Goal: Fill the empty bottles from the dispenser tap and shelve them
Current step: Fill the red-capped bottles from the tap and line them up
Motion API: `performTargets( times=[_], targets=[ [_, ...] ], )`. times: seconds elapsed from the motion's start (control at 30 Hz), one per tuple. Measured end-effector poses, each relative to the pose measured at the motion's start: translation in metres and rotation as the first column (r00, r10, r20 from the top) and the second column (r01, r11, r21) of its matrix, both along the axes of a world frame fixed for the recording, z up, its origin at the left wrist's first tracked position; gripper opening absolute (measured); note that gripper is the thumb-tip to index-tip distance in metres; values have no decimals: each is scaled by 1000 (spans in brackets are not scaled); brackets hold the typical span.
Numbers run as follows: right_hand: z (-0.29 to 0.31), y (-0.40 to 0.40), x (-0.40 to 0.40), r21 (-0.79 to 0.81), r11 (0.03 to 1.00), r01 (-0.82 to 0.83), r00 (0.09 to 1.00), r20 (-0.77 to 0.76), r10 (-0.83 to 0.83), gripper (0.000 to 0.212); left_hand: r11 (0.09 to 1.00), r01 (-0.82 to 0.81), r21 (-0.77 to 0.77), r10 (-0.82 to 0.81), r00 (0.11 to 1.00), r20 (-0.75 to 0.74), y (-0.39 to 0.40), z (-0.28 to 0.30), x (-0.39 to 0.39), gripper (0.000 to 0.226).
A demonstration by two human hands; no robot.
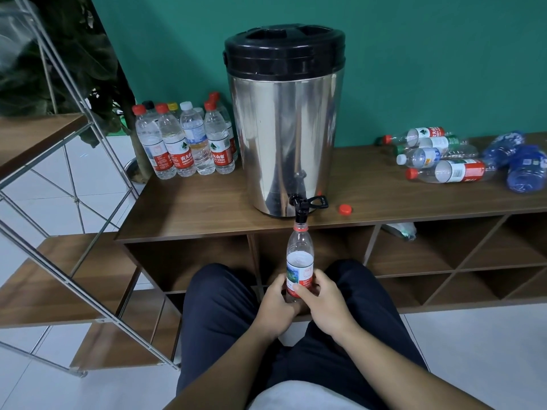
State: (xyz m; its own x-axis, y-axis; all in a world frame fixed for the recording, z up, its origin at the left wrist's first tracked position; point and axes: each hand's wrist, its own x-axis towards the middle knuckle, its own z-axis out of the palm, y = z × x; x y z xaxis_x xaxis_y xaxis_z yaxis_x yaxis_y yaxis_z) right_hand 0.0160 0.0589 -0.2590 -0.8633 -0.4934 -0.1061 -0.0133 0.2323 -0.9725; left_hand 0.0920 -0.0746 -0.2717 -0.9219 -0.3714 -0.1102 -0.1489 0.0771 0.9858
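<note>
Head view: both hands, left (275,306) and right (322,303), grip the bottle (299,261) upright, its open mouth directly under the dispenser (284,119) tap (302,210) at the counter (192,208) edge.

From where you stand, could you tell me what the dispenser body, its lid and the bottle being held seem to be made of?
Dispenser body: polished metal, probably stainless steel; it mirrors the room.
Lid: black, looks like moulded plastic with a dull sheen.
Bottle, held under the tap by the left hand and right hand: thin clear plastic; the background shows through it, and it has a printed label.
</note>
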Motion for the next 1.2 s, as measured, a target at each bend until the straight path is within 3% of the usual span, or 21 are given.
performTargets(
  times=[0.3, 1.2],
  targets=[
    [6, -2, 3, 12, 1000, -3, 1000, 4, 3, 22, 998, 18, -64, -21, 998, -54, -5, 3, 7, 54],
    [3, -3, 2, 29, 1000, 9, 1000, 4, -9, 24, 999, 15, -49, -18, 998, -54, -6, 3, 6, 57]
  ],
)
